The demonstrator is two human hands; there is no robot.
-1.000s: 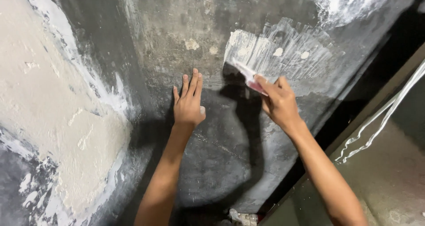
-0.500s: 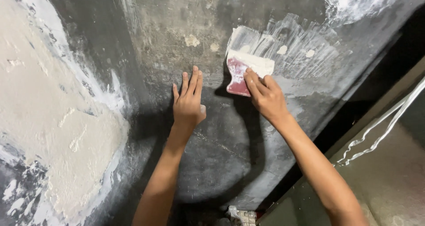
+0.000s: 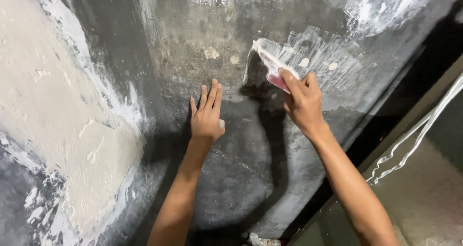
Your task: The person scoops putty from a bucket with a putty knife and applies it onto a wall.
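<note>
Dark wall (image 3: pixel 231 188), patched with white plaster. Left hand (image 3: pixel 206 116) flat against it, fingers together, holding nothing. Right hand (image 3: pixel 303 103) gripping pink scraper (image 3: pixel 271 67), long axis slanting up-left, plaster-coated edge touching wall.

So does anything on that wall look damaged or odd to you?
Yes: the dark wall is patchy, with a rough pale plaster patch at left. Thin white streaks show beside the pink scraper in the right hand.
</note>
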